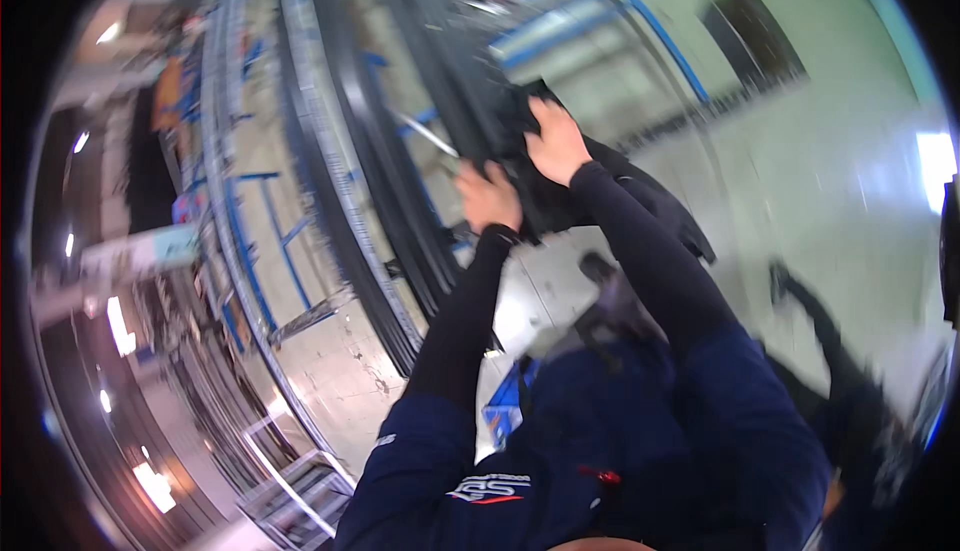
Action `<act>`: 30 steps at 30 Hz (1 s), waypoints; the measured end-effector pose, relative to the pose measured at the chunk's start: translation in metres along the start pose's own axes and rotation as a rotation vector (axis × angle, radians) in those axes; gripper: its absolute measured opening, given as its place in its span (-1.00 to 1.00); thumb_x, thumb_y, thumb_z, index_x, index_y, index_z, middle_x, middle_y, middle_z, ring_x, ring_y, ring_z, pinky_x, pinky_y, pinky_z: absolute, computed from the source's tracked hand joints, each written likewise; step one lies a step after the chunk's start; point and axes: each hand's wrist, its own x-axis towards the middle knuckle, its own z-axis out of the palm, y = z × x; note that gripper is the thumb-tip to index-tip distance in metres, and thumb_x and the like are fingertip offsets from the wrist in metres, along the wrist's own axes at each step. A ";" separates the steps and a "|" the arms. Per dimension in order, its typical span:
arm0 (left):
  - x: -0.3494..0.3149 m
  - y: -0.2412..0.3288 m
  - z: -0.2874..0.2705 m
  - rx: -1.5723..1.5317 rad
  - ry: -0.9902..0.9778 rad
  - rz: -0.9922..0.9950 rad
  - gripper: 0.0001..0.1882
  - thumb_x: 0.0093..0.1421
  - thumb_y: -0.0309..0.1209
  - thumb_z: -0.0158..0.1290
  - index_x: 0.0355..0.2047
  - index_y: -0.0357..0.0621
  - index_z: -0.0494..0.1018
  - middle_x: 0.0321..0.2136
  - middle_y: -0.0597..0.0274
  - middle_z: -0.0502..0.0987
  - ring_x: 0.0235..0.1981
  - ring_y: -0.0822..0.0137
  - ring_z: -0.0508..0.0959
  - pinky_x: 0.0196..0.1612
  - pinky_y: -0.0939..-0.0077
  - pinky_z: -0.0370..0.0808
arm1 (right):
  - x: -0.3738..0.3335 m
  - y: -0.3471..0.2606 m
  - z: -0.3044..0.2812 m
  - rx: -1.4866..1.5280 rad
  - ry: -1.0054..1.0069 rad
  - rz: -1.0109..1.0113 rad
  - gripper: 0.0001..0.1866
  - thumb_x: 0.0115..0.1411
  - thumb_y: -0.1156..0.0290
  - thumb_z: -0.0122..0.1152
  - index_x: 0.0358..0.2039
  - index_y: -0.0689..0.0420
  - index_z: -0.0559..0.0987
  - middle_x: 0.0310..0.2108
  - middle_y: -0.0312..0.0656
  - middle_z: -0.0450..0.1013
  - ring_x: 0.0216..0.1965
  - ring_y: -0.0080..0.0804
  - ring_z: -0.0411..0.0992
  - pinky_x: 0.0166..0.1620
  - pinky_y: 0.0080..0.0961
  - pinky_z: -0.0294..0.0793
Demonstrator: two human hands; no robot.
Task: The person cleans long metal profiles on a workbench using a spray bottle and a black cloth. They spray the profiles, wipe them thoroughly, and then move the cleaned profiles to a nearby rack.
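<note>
My left hand (pixel 487 194) and my right hand (pixel 555 139) both grip a black sheet-like piece (pixel 600 186), dark cloth or rubber, held against a long black frame rail (pixel 450 81) that runs diagonally up the picture. My right hand clutches the upper edge of the black piece. My left hand holds it lower, beside the rail. Both forearms wear black sleeves under dark blue short sleeves. The picture is blurred, so the exact material is unclear.
Long curved black and grey rails (pixel 340 181) with blue supports (pixel 275 241) run along the left. A pale shiny floor (pixel 820 181) lies to the right. A metal step stand (pixel 300 491) is at the lower left. A dark object (pixel 800 296) lies on the floor right.
</note>
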 end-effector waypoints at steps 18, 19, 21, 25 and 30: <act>-0.001 -0.011 -0.033 -0.229 0.019 0.112 -0.36 0.28 -0.05 0.08 0.19 -0.28 0.29 0.18 -0.28 0.30 0.08 -0.26 0.47 0.12 -0.08 0.45 | -0.127 0.013 -0.116 0.366 -0.385 0.341 -0.63 0.03 0.55 0.35 -0.11 0.34 0.60 -0.17 -0.07 0.63 -0.10 -0.31 0.58 0.01 -0.40 0.53; 0.004 -0.020 -0.041 -0.190 0.169 0.219 -0.39 0.24 -0.07 0.13 0.11 -0.30 0.36 0.12 -0.29 0.35 0.06 -0.26 0.47 0.11 -0.09 0.44 | -0.118 -0.011 -0.117 0.442 -0.377 0.362 -0.61 0.04 0.51 0.40 -0.09 0.35 0.59 -0.17 -0.10 0.62 -0.12 -0.37 0.56 0.02 -0.39 0.52; -0.026 -0.018 -0.044 -0.345 0.518 0.287 -0.49 0.25 -0.12 0.19 -0.01 -0.32 0.46 0.06 -0.22 0.44 0.03 -0.09 0.53 0.13 0.08 0.45 | -0.122 -0.041 -0.125 0.616 -0.442 0.393 -0.56 0.11 0.47 0.42 0.00 0.34 0.54 -0.13 -0.15 0.58 -0.09 -0.41 0.53 0.01 -0.43 0.53; -0.111 0.026 -0.073 -1.238 -0.451 0.063 -0.54 0.30 -0.18 0.21 -0.01 -0.34 0.47 -0.12 0.01 0.59 -0.05 0.25 0.57 0.09 0.37 0.47 | -0.123 -0.065 -0.132 1.163 -0.491 0.595 -0.64 0.30 0.40 0.28 0.05 0.26 0.51 -0.12 -0.23 0.54 -0.12 -0.55 0.49 -0.02 -0.54 0.50; -0.157 0.001 -0.082 -1.495 -0.515 -0.083 -0.68 0.38 -0.31 0.13 0.02 -0.27 0.48 -0.15 0.25 0.59 -0.13 0.47 0.55 -0.01 0.53 0.50 | -0.131 -0.078 -0.137 0.628 -0.251 0.307 -0.72 0.33 0.39 0.23 -0.49 0.29 0.55 -0.55 -0.43 0.39 -0.45 -0.73 0.28 -0.41 -0.59 0.28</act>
